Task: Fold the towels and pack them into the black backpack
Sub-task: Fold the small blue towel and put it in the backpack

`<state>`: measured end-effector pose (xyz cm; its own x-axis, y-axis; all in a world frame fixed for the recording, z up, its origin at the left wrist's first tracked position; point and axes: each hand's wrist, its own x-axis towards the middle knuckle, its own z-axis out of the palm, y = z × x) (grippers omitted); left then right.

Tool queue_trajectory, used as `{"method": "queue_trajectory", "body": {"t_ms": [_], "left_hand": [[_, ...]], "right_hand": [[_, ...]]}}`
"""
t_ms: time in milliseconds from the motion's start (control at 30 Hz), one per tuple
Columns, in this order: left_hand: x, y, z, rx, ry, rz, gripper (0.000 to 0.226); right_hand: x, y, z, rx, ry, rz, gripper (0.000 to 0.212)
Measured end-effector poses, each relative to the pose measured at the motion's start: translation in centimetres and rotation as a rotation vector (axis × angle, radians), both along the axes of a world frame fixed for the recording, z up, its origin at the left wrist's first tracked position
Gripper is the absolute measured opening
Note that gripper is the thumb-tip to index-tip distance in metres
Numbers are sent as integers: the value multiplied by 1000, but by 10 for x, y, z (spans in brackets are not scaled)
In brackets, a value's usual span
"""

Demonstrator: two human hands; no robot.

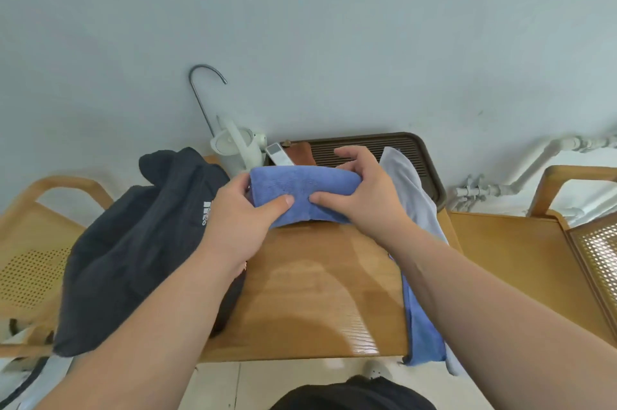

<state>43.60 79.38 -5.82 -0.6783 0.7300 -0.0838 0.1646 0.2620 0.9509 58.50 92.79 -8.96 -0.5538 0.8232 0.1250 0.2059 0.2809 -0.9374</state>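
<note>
1. The wooden table is carrying everything, with a slatted brown tray sitting at its far edge.
2. The black backpack is slumping over the table's left side. I cannot tell whether its mouth is open.
3. A pale grey towel and a second blue towel are hanging over the right edge, seemingly waiting to be folded.
4. The folded blue towel is hovering above the table's far half, between the backpack and the draped towels.
5. The left hand and the right hand are each gripping one end of it, thumbs pressing on top and fingers curling around.
6. The folding of this towel looks about done. Next it needs carrying left to the bag, with one hand parting the mouth while the other pinches the fold closed.
</note>
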Motion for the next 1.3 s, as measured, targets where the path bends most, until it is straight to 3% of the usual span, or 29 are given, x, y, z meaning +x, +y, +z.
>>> {"method": "queue_trajectory", "body": {"t_ms": [200,400,533,733,1000,1167,1300], "left_hand": [[-50,-73,45,138,50,-47,29],[-117,-138,70,279,-96,24,28],[-158,-158,71,315,-112,91,31],[-201,-170,45,212,-92,194,43],[-243,-186,17,36,-104,179,32],[-275,-182,3,-39,-186,30,33],[-316,-166,-19,-92,-256,-137,37]], "right_hand": [[-52,-81,38,-46,199,-50,57],[-108,-141,76,-126,187,153,74],[-151,-155,88,-182,225,173,71],[-206,-157,81,71,31,255,61],[-257,-146,71,245,-131,387,59],[-277,-143,69,306,-313,424,54],[-291,-147,65,320,-417,331,53]]}}
